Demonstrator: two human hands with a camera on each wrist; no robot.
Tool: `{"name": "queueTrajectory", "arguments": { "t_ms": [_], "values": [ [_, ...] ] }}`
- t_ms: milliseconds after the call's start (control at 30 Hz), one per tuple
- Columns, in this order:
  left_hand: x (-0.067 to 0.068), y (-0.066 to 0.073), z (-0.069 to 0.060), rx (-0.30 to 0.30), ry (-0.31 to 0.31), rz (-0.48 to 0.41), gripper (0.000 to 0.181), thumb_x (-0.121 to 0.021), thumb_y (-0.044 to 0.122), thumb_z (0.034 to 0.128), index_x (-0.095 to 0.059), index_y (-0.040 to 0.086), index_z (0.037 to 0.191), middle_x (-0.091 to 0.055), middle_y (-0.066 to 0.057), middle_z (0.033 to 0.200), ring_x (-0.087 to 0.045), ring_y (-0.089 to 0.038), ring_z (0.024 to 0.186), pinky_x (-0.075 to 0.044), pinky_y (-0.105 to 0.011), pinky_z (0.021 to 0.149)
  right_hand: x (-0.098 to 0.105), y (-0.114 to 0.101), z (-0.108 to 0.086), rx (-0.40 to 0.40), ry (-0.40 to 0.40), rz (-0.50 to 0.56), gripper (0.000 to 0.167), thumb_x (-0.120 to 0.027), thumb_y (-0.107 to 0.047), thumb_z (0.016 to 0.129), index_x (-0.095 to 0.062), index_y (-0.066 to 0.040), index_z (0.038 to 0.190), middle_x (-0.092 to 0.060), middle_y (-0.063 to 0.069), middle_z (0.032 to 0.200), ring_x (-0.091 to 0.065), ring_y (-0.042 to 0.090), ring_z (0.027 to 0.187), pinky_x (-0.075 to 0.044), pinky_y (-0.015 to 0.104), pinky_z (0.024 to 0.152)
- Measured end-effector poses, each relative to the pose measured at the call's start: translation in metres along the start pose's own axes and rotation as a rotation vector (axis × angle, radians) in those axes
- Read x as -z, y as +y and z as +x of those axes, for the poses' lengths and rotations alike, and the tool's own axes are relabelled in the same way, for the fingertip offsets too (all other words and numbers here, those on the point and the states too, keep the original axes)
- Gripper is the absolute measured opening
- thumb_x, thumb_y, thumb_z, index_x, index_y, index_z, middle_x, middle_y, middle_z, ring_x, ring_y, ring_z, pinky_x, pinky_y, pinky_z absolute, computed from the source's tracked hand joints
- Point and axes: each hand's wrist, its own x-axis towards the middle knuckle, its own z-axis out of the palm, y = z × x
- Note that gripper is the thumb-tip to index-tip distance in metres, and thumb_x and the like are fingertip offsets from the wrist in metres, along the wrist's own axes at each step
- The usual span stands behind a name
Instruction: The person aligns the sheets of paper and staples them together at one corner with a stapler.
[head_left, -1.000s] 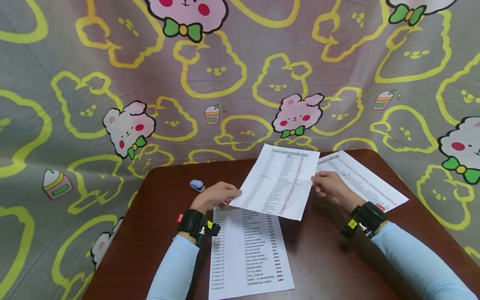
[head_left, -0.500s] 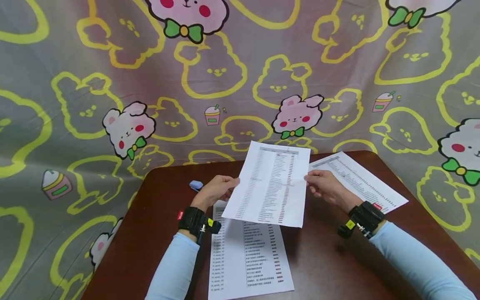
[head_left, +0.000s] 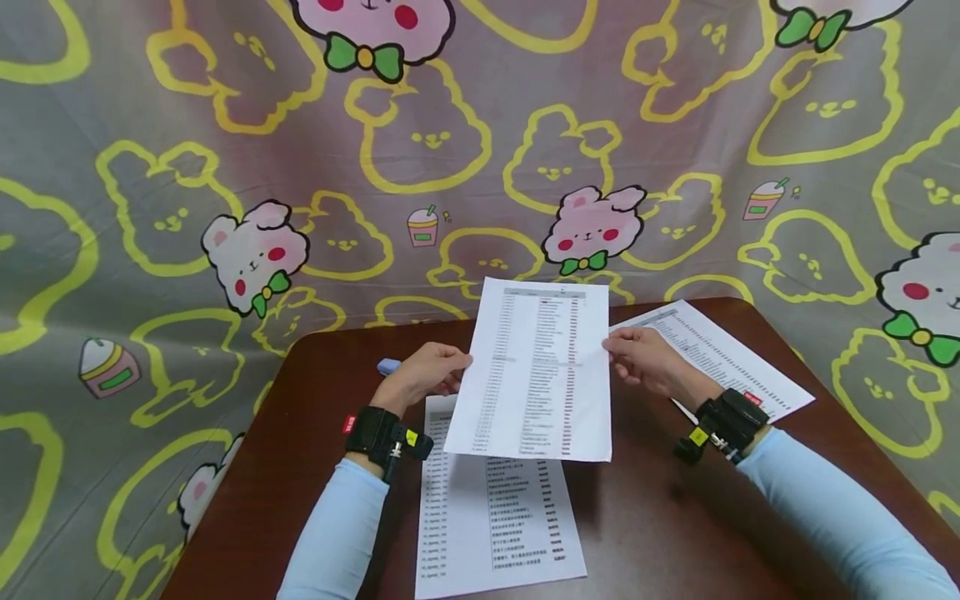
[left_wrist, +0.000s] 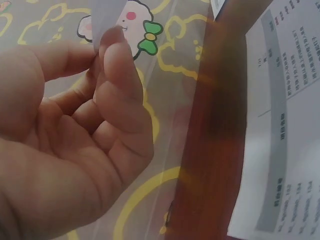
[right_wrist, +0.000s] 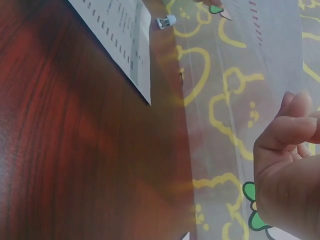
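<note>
held sheet [head_left: 529,375] straighter, shifted left

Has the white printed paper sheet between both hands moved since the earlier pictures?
Yes: in the head view, the sheet shifted left at its top, judged against the pink cartoon rabbit on the grey curtain behind.

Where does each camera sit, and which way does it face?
Head: on the head, facing forward and down at the held sheet; left hand, right hand and sleeves show.
Left wrist: on that wrist, facing its hand's grip; only that hand shows.
Right wrist: on that wrist, facing the table and right hand, which shows partly.
Shared: both wrist views show the nearer flat sheet.
</note>
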Motion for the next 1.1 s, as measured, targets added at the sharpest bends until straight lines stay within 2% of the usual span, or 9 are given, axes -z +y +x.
{"name": "queueTrajectory", "arguments": {
  "t_ms": [200, 333, 467, 667, 833, 1100],
  "values": [
    [0.009, 0.005, -0.012, -0.005, -0.027, 0.035, 0.025, -0.061, 0.028, 0.0965, -0.073, 0.005, 0.097, -0.063, -0.007, 0.075, -0.059, -0.017, 0.061, -0.044, -0.027, 0.056, -0.004, -0.005, 0.006, 0.014, -0.015, -0.074, 0.03, -0.055, -0.026, 0.1, -0.06, -0.004, 0.12, -0.065, 0.006, 0.088, -0.051, 0.013, 0.054, -0.036, 0.023, 0.047],
    [0.014, 0.005, -0.017, -0.015, -0.036, 0.055, 0.026, -0.062, 0.029, 0.0956, -0.072, 0.005, 0.095, -0.062, -0.007, 0.073, -0.06, -0.018, 0.061, -0.043, -0.027, 0.056, -0.007, -0.009, 0.01, 0.022, -0.005, -0.138, 0.032, -0.057, -0.029, 0.099, -0.064, -0.006, 0.119, -0.068, 0.009, 0.095, -0.053, 0.016, 0.056, -0.037, 0.023, 0.049],
    [0.017, 0.006, -0.023, -0.029, -0.037, 0.068, 0.026, -0.062, 0.029, 0.0955, -0.071, 0.005, 0.09, -0.061, -0.007, 0.072, -0.06, -0.018, 0.062, -0.042, -0.026, 0.055, -0.01, -0.011, 0.011, 0.016, 0.002, -0.156, 0.032, -0.06, -0.03, 0.098, -0.065, -0.006, 0.119, -0.069, 0.01, 0.099, -0.055, 0.018, 0.057, -0.038, 0.022, 0.05],
    [0.021, 0.002, -0.036, -0.045, -0.04, 0.1, 0.027, -0.06, 0.027, 0.097, -0.067, 0.005, 0.084, -0.06, -0.008, 0.073, -0.059, -0.02, 0.063, -0.041, -0.027, 0.053, -0.021, -0.011, 0.009, 0.004, -0.015, -0.156, 0.028, -0.058, -0.028, 0.099, -0.066, -0.006, 0.114, -0.068, 0.012, 0.096, -0.053, 0.017, 0.053, -0.036, 0.023, 0.048],
    [0.025, -0.003, -0.045, -0.051, -0.034, 0.111, 0.025, -0.061, 0.026, 0.0963, -0.068, 0.004, 0.085, -0.061, -0.008, 0.071, -0.06, -0.024, 0.062, -0.042, -0.027, 0.052, -0.029, -0.016, 0.005, 0.05, -0.04, -0.233, 0.027, -0.06, -0.029, 0.098, -0.068, -0.007, 0.112, -0.069, 0.013, 0.096, -0.054, 0.018, 0.053, -0.036, 0.023, 0.047],
    [0.032, -0.004, -0.056, -0.028, -0.03, 0.15, 0.024, -0.06, 0.023, 0.0963, -0.07, 0.004, 0.087, -0.063, -0.008, 0.069, -0.06, -0.022, 0.059, -0.041, -0.027, 0.05, -0.042, -0.019, 0.008, 0.049, -0.049, -0.271, 0.023, -0.06, -0.025, 0.097, -0.068, -0.004, 0.104, -0.066, 0.01, 0.085, -0.054, 0.017, 0.052, -0.037, 0.024, 0.047]
  ]
}}
